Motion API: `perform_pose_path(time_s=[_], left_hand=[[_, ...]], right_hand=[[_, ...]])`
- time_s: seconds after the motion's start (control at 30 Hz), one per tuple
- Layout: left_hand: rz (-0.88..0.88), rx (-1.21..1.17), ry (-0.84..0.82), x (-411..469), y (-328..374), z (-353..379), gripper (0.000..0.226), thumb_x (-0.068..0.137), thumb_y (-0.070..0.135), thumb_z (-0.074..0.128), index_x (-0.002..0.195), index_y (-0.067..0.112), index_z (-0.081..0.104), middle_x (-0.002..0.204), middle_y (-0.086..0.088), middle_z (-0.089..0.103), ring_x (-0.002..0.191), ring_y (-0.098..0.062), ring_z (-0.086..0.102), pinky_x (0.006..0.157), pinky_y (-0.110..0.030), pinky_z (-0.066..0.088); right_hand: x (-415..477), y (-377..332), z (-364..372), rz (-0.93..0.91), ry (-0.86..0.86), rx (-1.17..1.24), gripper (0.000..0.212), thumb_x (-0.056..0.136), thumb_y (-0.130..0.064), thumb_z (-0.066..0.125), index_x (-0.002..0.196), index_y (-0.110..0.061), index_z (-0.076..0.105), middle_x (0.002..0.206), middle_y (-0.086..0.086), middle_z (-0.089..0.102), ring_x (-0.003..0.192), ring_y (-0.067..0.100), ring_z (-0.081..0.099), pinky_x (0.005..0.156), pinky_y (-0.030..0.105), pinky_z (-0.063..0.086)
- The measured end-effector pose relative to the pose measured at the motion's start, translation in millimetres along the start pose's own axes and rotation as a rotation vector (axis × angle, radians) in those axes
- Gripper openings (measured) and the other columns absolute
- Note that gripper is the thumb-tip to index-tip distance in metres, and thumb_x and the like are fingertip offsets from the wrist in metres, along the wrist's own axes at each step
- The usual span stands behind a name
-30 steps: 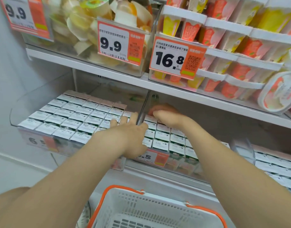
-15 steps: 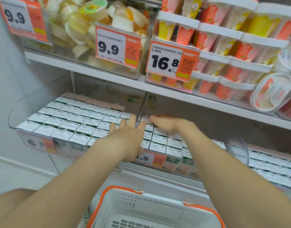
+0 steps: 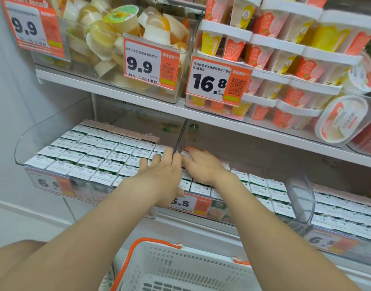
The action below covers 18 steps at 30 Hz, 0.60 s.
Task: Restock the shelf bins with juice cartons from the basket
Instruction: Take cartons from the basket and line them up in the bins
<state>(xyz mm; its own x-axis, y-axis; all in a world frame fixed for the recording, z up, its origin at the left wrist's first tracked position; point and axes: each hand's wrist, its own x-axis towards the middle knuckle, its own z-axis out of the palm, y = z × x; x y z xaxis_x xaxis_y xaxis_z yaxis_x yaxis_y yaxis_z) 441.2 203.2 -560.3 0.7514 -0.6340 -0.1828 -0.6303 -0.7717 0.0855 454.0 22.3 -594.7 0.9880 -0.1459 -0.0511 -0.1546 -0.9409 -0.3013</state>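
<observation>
Rows of small white-topped juice cartons (image 3: 100,152) fill the clear left bin (image 3: 25,141) on the lower shelf. More cartons (image 3: 262,185) lie in the middle bin (image 3: 302,185). My left hand (image 3: 161,175) rests flat, fingers spread, on the cartons at the left bin's right end, beside the clear divider (image 3: 180,137). Just across that divider, my right hand (image 3: 203,164) lies palm down on the middle bin's cartons, fingers stretched leftward. Neither hand grips a carton. The white basket (image 3: 180,267) with orange handles sits below my arms; no cartons show in its visible part.
The upper shelf (image 3: 117,89) holds a bin of jelly cups (image 3: 117,34) and stacked pudding cups (image 3: 285,59), with orange price tags (image 3: 218,80) hanging in front. A third carton bin (image 3: 344,215) stands at the right. A pale wall (image 3: 8,122) bounds the left side.
My right hand has drawn back from deep in the middle bin toward the front and left. My left hand has stayed at the divider. The view has tilted slightly.
</observation>
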Motion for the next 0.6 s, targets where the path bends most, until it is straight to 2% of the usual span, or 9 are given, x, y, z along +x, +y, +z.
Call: perform_pose_path(time_s=[0.07, 0.13, 0.23, 0.4, 0.43, 0.5, 0.57, 0.6], left_hand=[[0.0, -0.024, 0.003, 1, 0, -1, 0.06, 0.1, 0.048, 0.063, 0.138, 0.018, 0.027, 0.14, -0.007, 0.025, 0.128, -0.03, 0.039, 0.101, -0.05, 0.033], [0.004, -0.071, 0.007, 0, 0, -1, 0.061, 0.098, 0.045, 0.066, 0.135, 0.024, 0.022, 0.137, -0.004, 0.028, 0.125, -0.029, 0.042, 0.102, -0.05, 0.034], [-0.005, -0.1, 0.003, -2, 2, -1, 0.064, 0.097, 0.041, 0.068, 0.136, 0.028, 0.019, 0.141, -0.004, 0.027, 0.124, -0.03, 0.045, 0.104, -0.053, 0.036], [-0.009, -0.104, -0.03, -2, 1, -3, 0.088, 0.099, 0.043, 0.066, 0.156, 0.026, 0.001, 0.153, -0.01, 0.021, 0.133, -0.036, 0.043, 0.108, -0.057, 0.034], [-0.01, -0.093, -0.031, -2, 1, -3, 0.095, 0.099, 0.045, 0.064, 0.159, 0.024, -0.006, 0.157, -0.011, 0.018, 0.137, -0.037, 0.04, 0.109, -0.058, 0.033], [-0.019, -0.044, -0.03, -2, 2, -3, 0.103, 0.1, 0.049, 0.06, 0.162, 0.02, -0.016, 0.163, -0.011, 0.01, 0.143, -0.039, 0.033, 0.112, -0.059, 0.028], [-0.034, 0.016, -0.035, -3, 5, -3, 0.104, 0.1, 0.052, 0.056, 0.162, 0.016, -0.02, 0.167, -0.012, -0.001, 0.147, -0.042, 0.026, 0.114, -0.06, 0.024], [-0.04, 0.045, -0.034, -4, 8, -4, 0.105, 0.099, 0.054, 0.055, 0.162, 0.015, -0.019, 0.168, -0.013, -0.009, 0.149, -0.044, 0.021, 0.116, -0.062, 0.022]], right_hand=[[-2, -2, 3, 0.002, -0.002, -0.046, 0.062, 0.101, -0.063, 0.024, 0.147, -0.026, 0.044, 0.138, 0.011, 0.064, 0.123, 0.035, 0.059, 0.1, 0.049, 0.045], [-6, -6, 4, -0.005, -0.008, -0.107, 0.071, 0.095, -0.068, 0.014, 0.149, -0.028, 0.037, 0.142, 0.01, 0.061, 0.126, 0.034, 0.057, 0.105, 0.055, 0.035], [-14, -10, 4, 0.027, -0.021, -0.142, 0.089, 0.081, -0.075, 0.003, 0.16, -0.037, 0.015, 0.16, 0.006, 0.041, 0.146, 0.036, 0.037, 0.116, 0.071, 0.009], [-31, -6, 15, -0.002, -0.072, -0.101, 0.078, 0.088, -0.075, 0.009, 0.16, -0.045, 0.008, 0.173, 0.003, 0.013, 0.159, 0.033, 0.006, 0.122, 0.067, -0.003], [-31, -6, 11, -0.008, -0.091, -0.08, 0.075, 0.092, -0.073, 0.013, 0.161, -0.045, 0.008, 0.174, 0.004, 0.011, 0.16, 0.032, 0.004, 0.123, 0.067, -0.003], [-31, -2, -2, -0.024, -0.058, -0.022, 0.067, 0.098, -0.066, 0.025, 0.161, -0.044, 0.02, 0.171, 0.003, 0.024, 0.157, 0.031, 0.018, 0.122, 0.066, 0.008], [-35, 12, -14, 0.021, 0.084, -0.028, 0.065, 0.095, -0.066, 0.032, 0.156, -0.044, 0.036, 0.161, -0.002, 0.044, 0.149, 0.03, 0.036, 0.118, 0.064, 0.02], [-39, 21, -17, 0.068, 0.137, -0.072, 0.067, 0.093, -0.07, 0.033, 0.154, -0.044, 0.038, 0.158, -0.002, 0.047, 0.146, 0.031, 0.039, 0.117, 0.064, 0.022]])
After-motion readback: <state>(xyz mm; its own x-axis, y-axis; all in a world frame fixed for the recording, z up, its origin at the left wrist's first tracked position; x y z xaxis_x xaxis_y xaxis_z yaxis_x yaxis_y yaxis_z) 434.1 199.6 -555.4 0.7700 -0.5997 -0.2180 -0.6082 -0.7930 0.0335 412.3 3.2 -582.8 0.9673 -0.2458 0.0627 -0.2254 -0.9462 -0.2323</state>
